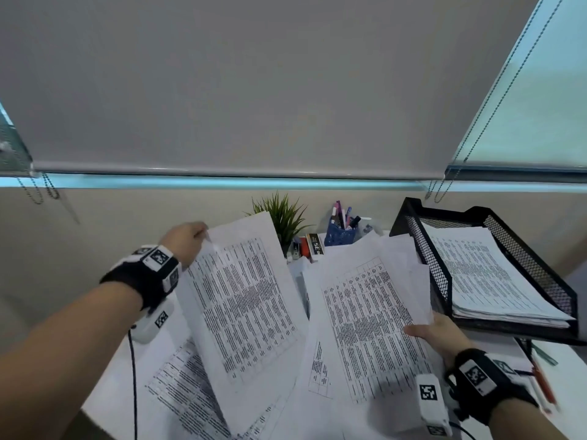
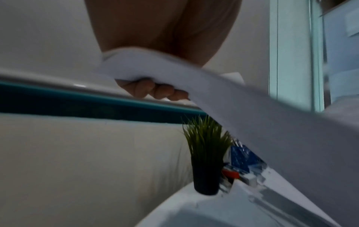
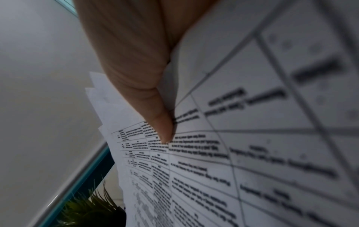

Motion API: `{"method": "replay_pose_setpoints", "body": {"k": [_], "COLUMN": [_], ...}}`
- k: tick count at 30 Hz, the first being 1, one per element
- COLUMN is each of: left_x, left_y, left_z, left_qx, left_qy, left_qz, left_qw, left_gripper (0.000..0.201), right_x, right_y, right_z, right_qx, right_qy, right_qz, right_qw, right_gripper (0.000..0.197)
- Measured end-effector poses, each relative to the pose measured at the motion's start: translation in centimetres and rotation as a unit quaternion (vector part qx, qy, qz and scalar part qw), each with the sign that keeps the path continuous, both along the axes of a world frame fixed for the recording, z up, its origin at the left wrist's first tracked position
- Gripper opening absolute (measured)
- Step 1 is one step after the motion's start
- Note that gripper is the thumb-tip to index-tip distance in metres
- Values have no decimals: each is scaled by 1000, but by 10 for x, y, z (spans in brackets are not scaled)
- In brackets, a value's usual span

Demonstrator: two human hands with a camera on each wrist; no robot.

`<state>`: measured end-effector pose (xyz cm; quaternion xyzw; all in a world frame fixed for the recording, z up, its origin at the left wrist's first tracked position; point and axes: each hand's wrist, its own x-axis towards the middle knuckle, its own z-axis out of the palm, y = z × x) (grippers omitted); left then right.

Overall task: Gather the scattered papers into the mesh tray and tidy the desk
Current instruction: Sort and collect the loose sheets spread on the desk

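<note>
At the far left, the left hand (image 1: 185, 241) grips the upper corner of a printed sheet (image 1: 244, 300), thumb on top and fingers (image 2: 161, 90) curled beneath it, so the page hangs tilted above the desk (image 1: 108, 398). Under that sheet more loose papers (image 1: 187, 398) lie overlapping on the white surface, their printed tables face up. Behind the raised page, against the wall, stands a small potted plant (image 1: 284, 217) in a dark pot, and just right of it sit a few small boxes (image 1: 313, 247) and a blue pen holder (image 1: 341, 235) full of pens; the lifted sheet hides part of the plant from the head view. Right of centre, the right hand (image 1: 436, 333) clamps a fanned bundle of papers (image 1: 371, 322), its thumb (image 3: 155, 113) pressed flat on the top page and the other fingers hidden behind the sheets. The bundle's far edge reaches just beside the black mesh tray (image 1: 435, 274), which sits at the desk's right end and already holds a stack of printed pages (image 1: 486, 274). Some orange pens (image 1: 544, 385) lie near the tray's front corner, past the right wrist.
</note>
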<state>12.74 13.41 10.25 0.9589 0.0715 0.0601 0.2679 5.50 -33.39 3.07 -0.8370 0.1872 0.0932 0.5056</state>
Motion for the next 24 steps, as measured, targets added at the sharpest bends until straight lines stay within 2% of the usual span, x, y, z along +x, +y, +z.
{"method": "replay_pose_setpoints", "body": {"k": [7, 12, 14, 17, 20, 22, 24], "left_x": [13, 28, 29, 27, 24, 20, 18], "left_y": [-5, -5, -10, -32, -59, -77, -92], "left_z": [64, 84, 89, 85, 64, 44, 25], "left_qx": [-6, -179, -181, -107, -19, -29, -63], "left_qy": [-30, -51, -53, -42, -2, 18, 38], "left_qz": [-90, -133, -127, -152, -192, -201, -194], "left_qw": [995, 974, 974, 982, 981, 979, 978], "left_gripper": [19, 25, 22, 15, 24, 29, 25], "right_x": [4, 5, 3, 0, 1, 2, 3], "right_y": [6, 5, 6, 19, 32, 40, 47], "right_z": [17, 27, 30, 37, 33, 29, 27], "right_qx": [-21, -31, -16, 42, 64, 78, 96], "right_qy": [-4, -7, -8, -8, 4, 15, 18], "right_qz": [45, 39, 41, 57, 86, 84, 77], "right_qw": [999, 999, 999, 997, 994, 993, 992], "right_gripper": [27, 31, 32, 33, 35, 35, 28]}}
